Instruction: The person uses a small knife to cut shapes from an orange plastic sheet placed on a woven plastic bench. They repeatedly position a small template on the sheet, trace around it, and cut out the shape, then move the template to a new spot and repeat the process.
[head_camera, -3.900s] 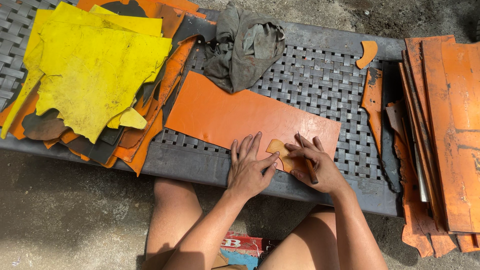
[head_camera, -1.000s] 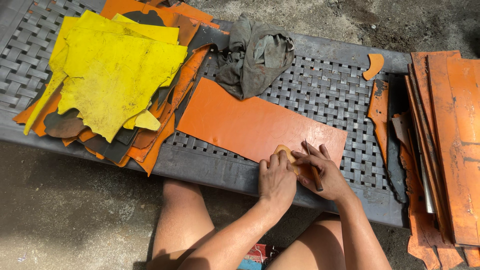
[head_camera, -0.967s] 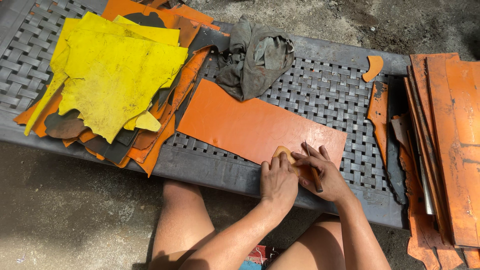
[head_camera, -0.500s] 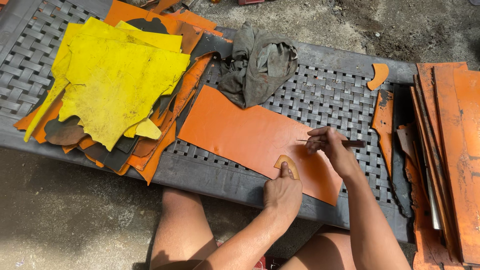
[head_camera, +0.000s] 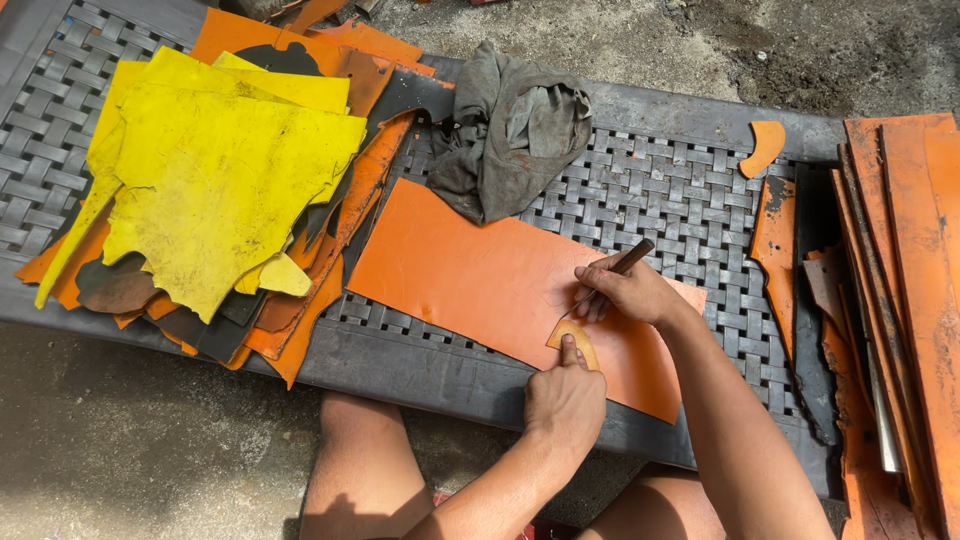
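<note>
A long orange leather sheet lies flat on the grey woven bench. On its near edge rests a small tan curved template. My left hand grips that template, thumb pressed on top. My right hand is closed around a dark pen-like tool, its tip touching the sheet just above the template.
A heap of yellow and orange leather pieces covers the bench's left part. A crumpled grey cloth lies at the back. Orange strips and offcuts are stacked on the right, with a small orange scrap beside them. My bare knees show below.
My right hand drew back from the template with the tool and now sits above it. My left hand shifted to the near edge, holding the template by thumb. The view moved closer.
</note>
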